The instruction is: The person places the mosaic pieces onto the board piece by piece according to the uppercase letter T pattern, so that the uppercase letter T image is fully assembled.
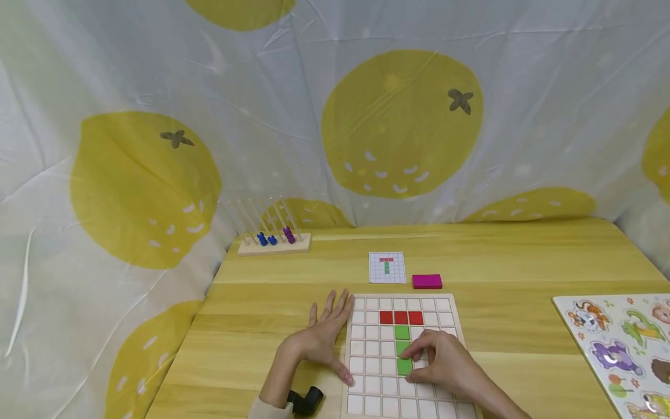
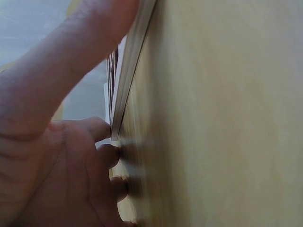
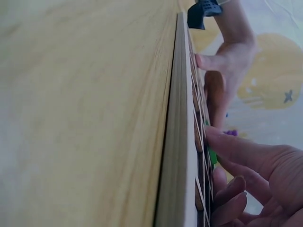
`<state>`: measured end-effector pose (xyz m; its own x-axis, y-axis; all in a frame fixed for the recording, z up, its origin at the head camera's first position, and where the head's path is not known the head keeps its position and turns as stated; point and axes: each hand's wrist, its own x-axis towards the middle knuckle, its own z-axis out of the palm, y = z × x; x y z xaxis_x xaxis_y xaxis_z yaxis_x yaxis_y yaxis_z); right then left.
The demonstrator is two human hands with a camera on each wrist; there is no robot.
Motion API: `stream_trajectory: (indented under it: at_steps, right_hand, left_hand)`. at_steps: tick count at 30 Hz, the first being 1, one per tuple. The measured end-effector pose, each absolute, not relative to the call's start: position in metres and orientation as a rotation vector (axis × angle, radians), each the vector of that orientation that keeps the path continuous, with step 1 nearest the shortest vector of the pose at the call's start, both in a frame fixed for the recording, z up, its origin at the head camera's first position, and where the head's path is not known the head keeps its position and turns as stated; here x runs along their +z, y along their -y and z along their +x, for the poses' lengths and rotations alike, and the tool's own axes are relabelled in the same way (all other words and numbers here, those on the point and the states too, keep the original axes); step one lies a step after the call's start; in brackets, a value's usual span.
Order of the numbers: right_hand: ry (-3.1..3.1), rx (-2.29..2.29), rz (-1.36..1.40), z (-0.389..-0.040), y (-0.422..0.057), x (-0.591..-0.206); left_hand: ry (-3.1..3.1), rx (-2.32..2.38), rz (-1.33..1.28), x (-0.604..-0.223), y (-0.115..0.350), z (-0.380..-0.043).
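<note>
A wooden grid board (image 1: 373, 385) with white squares lies on the table. Three red tiles (image 1: 401, 318) form a row near its top, with green tiles (image 1: 402, 332) in a column below the middle one. My right hand (image 1: 445, 362) pinches the lowest green tile (image 1: 405, 367) between thumb and index finger, at its square in that column. The green edge (image 3: 212, 156) of a tile shows between those fingers in the right wrist view. With fingers spread, my left hand (image 1: 319, 343) rests along the board's left edge, its thumb touching the frame (image 2: 127, 71).
Behind the board lie a pattern card (image 1: 387, 267) showing a red and green T and a magenta block (image 1: 427, 281). A peg stand (image 1: 274, 244) with blue and purple beads is at the back left. An animal puzzle board (image 1: 617, 349) lies at the right.
</note>
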<state>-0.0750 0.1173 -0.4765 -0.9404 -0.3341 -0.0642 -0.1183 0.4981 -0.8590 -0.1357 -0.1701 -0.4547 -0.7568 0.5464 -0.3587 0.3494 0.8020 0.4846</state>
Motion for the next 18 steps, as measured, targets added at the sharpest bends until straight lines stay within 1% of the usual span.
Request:
stream_trajectory:
  at_steps: [18]
  right_hand:
    - [-2.491, -1.451, -0.471, -0.0763, -0.1210, -0.4797]
  left_hand:
    - [-2.485, 0.553, 0.656, -0.4554, 0.1703, -0.1351]
